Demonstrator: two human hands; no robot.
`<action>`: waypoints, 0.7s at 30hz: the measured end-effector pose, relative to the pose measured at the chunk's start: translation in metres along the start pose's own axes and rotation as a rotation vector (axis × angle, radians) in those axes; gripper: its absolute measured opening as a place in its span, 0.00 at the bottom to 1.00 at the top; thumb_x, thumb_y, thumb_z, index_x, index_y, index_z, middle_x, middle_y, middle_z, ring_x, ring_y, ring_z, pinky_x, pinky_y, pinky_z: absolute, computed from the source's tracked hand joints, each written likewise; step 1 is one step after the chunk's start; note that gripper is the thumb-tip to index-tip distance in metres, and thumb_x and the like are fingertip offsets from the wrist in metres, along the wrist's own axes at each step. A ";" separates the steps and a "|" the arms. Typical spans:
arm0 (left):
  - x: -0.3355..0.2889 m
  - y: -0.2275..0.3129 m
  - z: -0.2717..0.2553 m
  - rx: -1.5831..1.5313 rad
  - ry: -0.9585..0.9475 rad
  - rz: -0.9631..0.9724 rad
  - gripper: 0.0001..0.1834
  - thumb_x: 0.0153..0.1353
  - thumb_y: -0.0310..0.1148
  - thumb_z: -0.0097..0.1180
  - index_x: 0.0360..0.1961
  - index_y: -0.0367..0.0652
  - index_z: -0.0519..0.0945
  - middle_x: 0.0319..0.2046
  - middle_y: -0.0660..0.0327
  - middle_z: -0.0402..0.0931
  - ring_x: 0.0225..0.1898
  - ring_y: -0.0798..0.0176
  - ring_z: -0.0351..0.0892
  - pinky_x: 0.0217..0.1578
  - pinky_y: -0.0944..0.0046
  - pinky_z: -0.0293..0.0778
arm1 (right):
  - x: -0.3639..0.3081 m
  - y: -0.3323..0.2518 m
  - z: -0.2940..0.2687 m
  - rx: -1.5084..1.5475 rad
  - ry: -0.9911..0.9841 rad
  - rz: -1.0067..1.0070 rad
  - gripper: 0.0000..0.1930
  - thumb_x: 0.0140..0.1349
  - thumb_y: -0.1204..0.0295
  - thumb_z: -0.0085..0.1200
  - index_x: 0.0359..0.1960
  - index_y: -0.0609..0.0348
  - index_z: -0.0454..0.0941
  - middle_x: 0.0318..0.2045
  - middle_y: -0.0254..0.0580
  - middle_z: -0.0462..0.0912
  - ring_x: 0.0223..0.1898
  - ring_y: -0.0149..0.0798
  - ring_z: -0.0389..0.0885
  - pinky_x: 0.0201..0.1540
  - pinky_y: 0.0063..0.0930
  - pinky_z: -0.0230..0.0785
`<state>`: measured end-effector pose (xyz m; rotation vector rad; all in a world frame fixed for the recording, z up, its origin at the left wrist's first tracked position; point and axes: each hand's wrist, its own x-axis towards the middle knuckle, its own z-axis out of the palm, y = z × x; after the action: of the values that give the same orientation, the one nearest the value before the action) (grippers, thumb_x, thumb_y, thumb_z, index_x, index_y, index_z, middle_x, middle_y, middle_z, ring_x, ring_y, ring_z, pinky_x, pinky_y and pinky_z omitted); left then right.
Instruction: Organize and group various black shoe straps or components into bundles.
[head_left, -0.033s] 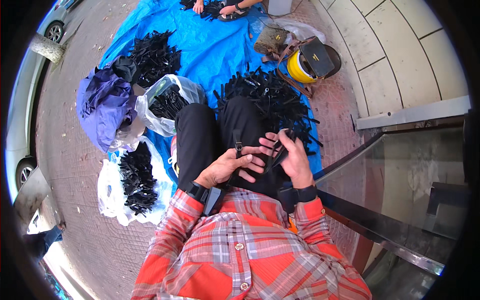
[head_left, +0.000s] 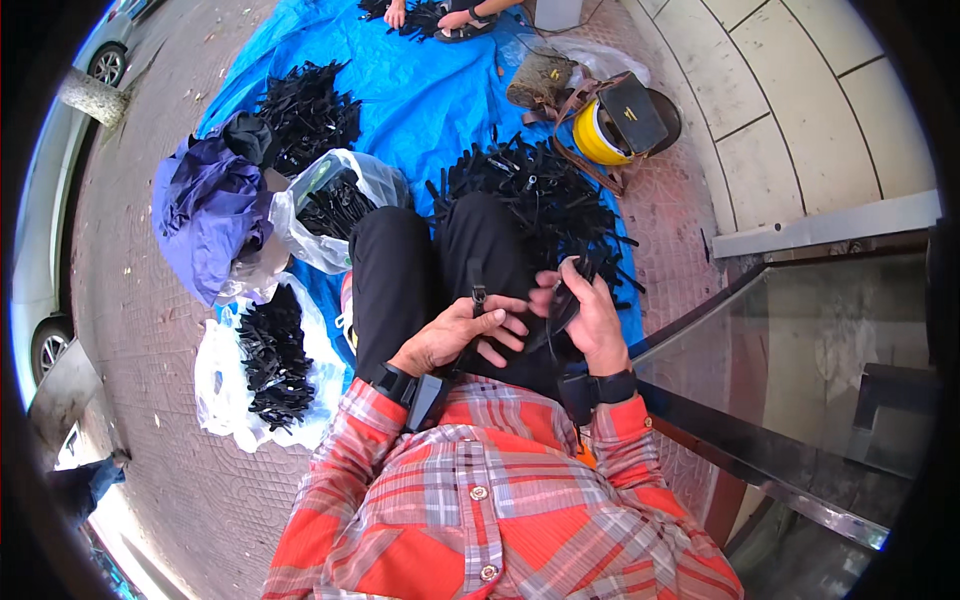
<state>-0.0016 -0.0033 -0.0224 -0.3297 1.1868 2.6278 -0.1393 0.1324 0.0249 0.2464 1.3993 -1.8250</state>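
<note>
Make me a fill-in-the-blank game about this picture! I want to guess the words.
The plastic sheet on the ground is coloured ____.
The right hand holds a strap coloured ____.
The white plastic bag lies on the person's ____ side.

Missing words: blue; black; left.

No lettering can be read. The dark bag bears a small pale mark — too tiny to decipher.
</note>
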 end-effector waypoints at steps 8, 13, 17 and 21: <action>0.009 -0.007 -0.010 0.468 -0.091 -0.104 0.17 0.67 0.36 0.45 0.51 0.34 0.71 0.32 0.58 0.76 0.31 0.65 0.79 0.26 0.70 0.79 | 0.003 0.010 0.013 -0.530 -0.457 0.073 0.08 0.54 0.69 0.61 0.25 0.54 0.74 0.16 0.27 0.71 0.14 0.20 0.65 0.14 0.15 0.52; 0.008 -0.008 -0.021 -0.382 0.134 -0.048 0.20 0.67 0.32 0.44 0.56 0.30 0.65 0.43 0.49 0.75 0.43 0.54 0.79 0.49 0.57 0.76 | 0.007 -0.014 0.002 -0.277 -0.296 -0.152 0.09 0.57 0.68 0.57 0.29 0.61 0.73 0.23 0.32 0.75 0.22 0.25 0.72 0.25 0.18 0.64; 0.011 -0.013 -0.042 -0.856 0.175 0.045 0.21 0.64 0.20 0.37 0.59 0.27 0.60 0.55 0.41 0.65 0.56 0.47 0.70 0.57 0.53 0.69 | -0.006 -0.013 -0.007 -0.492 -0.416 -0.203 0.10 0.60 0.72 0.52 0.40 0.65 0.70 0.30 0.38 0.77 0.30 0.29 0.77 0.34 0.23 0.71; 0.014 -0.006 -0.035 -1.030 0.134 0.012 0.23 0.62 0.16 0.36 0.61 0.30 0.58 0.58 0.41 0.62 0.60 0.47 0.66 0.59 0.54 0.68 | -0.020 0.016 0.022 -0.853 -0.607 -0.762 0.17 0.49 0.79 0.60 0.42 0.61 0.72 0.32 0.41 0.79 0.34 0.36 0.81 0.37 0.28 0.72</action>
<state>-0.0094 -0.0244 -0.0532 -0.6584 -0.2540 3.0262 -0.1088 0.1216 0.0333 -1.3077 1.7593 -1.4260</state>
